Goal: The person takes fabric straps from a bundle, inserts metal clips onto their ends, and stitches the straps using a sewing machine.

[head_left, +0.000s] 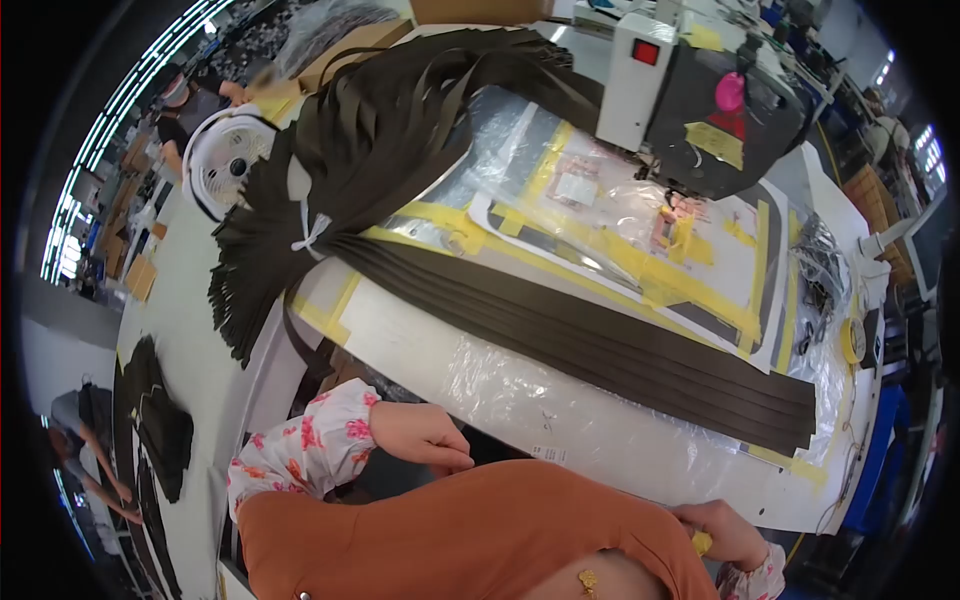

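Note:
My left hand [425, 437] is by the front edge of the table, close to my orange apron [470, 520], its fingers curled in. What it holds, if anything, is hidden. Low on the right, my right hand [725, 530] is against the apron's side with its fingers mostly out of sight. Something small and yellow [702, 543] shows at that hand. Across the worktable lie flat dark brown fabric strips [600, 340], fanned in a layered row. They run from a large bundle of strips [270, 240] bound with a white tie [312, 232].
A sewing machine head [700, 120] stands over a clear plastic template [620, 220] edged with yellow tape. A white fan [235, 160] is at the left, near dark fabric pieces [162, 425]. A tape roll [853, 340] lies at the right. Other people work beyond.

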Demonstrator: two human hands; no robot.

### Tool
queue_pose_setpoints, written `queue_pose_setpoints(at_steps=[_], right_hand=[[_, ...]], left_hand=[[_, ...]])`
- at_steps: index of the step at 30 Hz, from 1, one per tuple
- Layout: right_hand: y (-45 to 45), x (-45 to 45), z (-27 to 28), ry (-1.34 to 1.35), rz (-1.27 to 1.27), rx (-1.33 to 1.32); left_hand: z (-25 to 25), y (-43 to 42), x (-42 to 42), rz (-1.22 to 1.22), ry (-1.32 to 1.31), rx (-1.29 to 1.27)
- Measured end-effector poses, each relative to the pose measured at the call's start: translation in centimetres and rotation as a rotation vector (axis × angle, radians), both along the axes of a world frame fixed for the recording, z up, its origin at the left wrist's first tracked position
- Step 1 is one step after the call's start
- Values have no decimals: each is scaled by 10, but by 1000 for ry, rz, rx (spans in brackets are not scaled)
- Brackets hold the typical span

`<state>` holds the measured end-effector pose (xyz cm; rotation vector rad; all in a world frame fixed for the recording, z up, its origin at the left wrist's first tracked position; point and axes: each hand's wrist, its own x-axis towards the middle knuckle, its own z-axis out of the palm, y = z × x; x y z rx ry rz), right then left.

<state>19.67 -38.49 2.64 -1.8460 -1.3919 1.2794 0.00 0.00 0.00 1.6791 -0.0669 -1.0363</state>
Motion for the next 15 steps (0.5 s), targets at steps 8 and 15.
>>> queue_pose_setpoints(at_steps=[8, 15], right_hand=[[80, 96, 29, -89, -890, 611], [108, 81, -12, -634, -258, 473]], left_hand=[[91, 71, 125, 908, -761, -19], [34, 45, 125, 242, -1138, 518]])
